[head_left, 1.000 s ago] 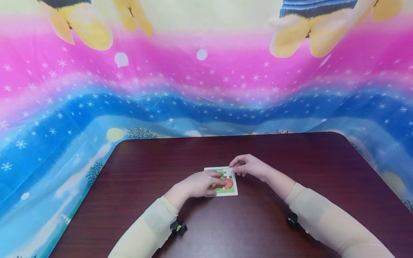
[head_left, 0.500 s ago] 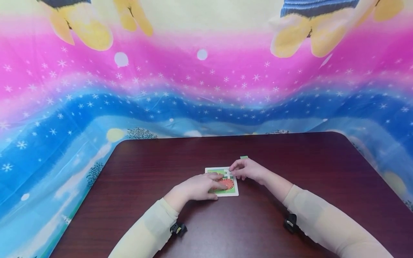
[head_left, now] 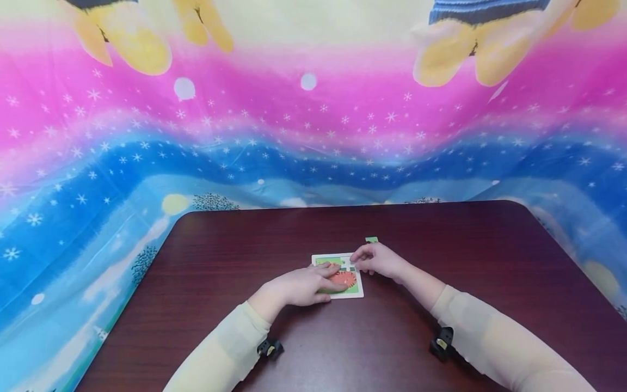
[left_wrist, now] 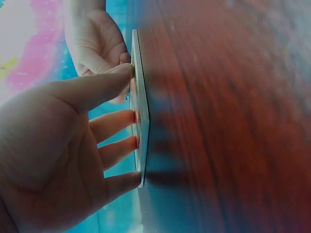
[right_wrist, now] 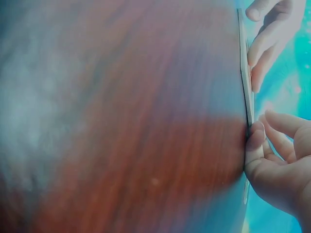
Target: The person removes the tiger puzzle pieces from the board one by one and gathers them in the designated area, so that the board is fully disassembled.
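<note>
A small square jigsaw puzzle (head_left: pixel 349 279) with a white border lies on the table in the head view. Its picture is green with an orange, dark-striped figure, and a whitish patch shows at the upper right. My left hand (head_left: pixel 302 284) rests on its left part, fingers spread and fairly straight, fingertips touching the surface in the left wrist view. My right hand (head_left: pixel 381 260) is at the upper right corner, fingers bent, thumb at the board's edge (right_wrist: pixel 246 82) in the right wrist view. Whether it pinches anything is hidden. Just beyond it lies a green puzzle piece (head_left: pixel 372 239), partly covered.
The dark reddish-brown table (head_left: pixel 235 239) has rounded far corners. Behind and beside it hangs a patterned cloth (head_left: pixel 303 136) in pink and blue. A black wrist device (head_left: pixel 270 347) sits at the left sleeve, another device (head_left: pixel 442 343) at the right sleeve.
My right hand has moved slightly down at the puzzle's corner, and the green piece beyond it has come into view. My left hand has shifted very little on the puzzle.
</note>
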